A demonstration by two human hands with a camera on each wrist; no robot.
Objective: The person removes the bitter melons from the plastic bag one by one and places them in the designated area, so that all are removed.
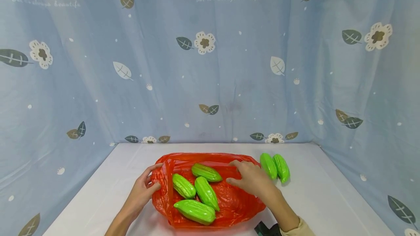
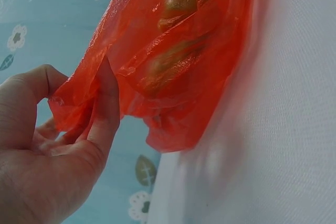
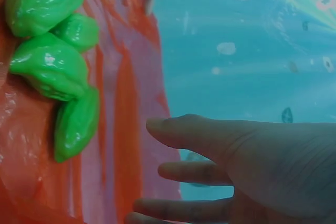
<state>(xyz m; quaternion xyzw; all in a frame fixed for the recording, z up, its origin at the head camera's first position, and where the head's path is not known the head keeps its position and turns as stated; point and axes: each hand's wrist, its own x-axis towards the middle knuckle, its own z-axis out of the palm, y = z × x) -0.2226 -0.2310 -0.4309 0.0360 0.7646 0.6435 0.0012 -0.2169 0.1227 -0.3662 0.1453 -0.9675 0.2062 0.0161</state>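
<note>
A red plastic bag [image 1: 237,201] lies spread with its mouth upward on the white table. Several glossy green ridged fruits, looking like bitter melons [image 1: 195,211], rest inside it. My left hand [image 1: 141,190] is at the bag's left edge; in the left wrist view the thumb and fingers of that hand [image 2: 58,177] pinch the thin red plastic [image 2: 184,77]. Over the bag's right side hangs my right hand [image 1: 254,179], fingers apart and holding nothing. The right wrist view shows this hand [image 3: 262,156] beside the bag, apart from the melons [image 3: 52,66].
Two more green melons [image 1: 281,168] lie side by side on the white table [image 1: 305,199], right of the bag. A blue curtain [image 1: 229,83] with leaves and flowers stands behind and at both sides. Near my right wrist sits a small black device [image 1: 267,229].
</note>
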